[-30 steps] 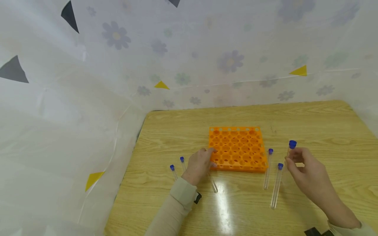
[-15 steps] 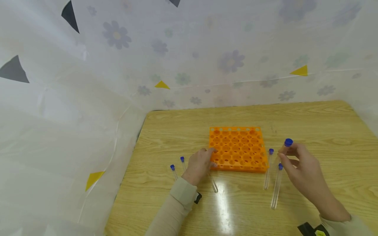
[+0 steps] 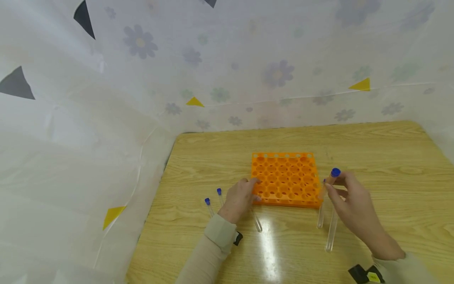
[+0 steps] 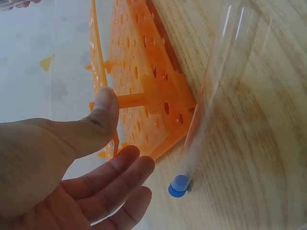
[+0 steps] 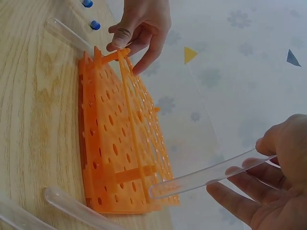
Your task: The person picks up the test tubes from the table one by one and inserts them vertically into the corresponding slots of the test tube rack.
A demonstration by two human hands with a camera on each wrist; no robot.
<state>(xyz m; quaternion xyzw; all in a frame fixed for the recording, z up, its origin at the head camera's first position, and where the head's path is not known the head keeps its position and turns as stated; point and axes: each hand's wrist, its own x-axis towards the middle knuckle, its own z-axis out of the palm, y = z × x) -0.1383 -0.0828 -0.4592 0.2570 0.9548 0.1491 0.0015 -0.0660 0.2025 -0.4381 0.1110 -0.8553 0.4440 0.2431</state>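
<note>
An orange test tube rack [image 3: 283,177] with a grid of round holes stands on the table. My left hand [image 3: 238,200] grips its near left corner; in the left wrist view the thumb [image 4: 106,99] lies on the top plate's edge. My right hand [image 3: 352,209] pinches a clear test tube [image 5: 211,177] near its blue cap [image 3: 335,172]. The tube slants, and its rounded bottom end is at the rack's near right corner, by the top plate. Whether that end touches the plate, I cannot tell.
Two capped tubes lie right of the rack, one nearer [image 3: 331,236] and another partly behind my right hand [image 3: 320,219]. Blue caps [image 3: 219,191] of more tubes show left of my left hand. Another tube [image 3: 257,224] pokes out beneath it. Patterned sheeting [image 3: 276,75] hangs behind the table.
My right hand has moved left with the test tube, from beside the loose tubes to the rack's right edge, and the tube now tilts more. The left hand and rack have stayed still.
</note>
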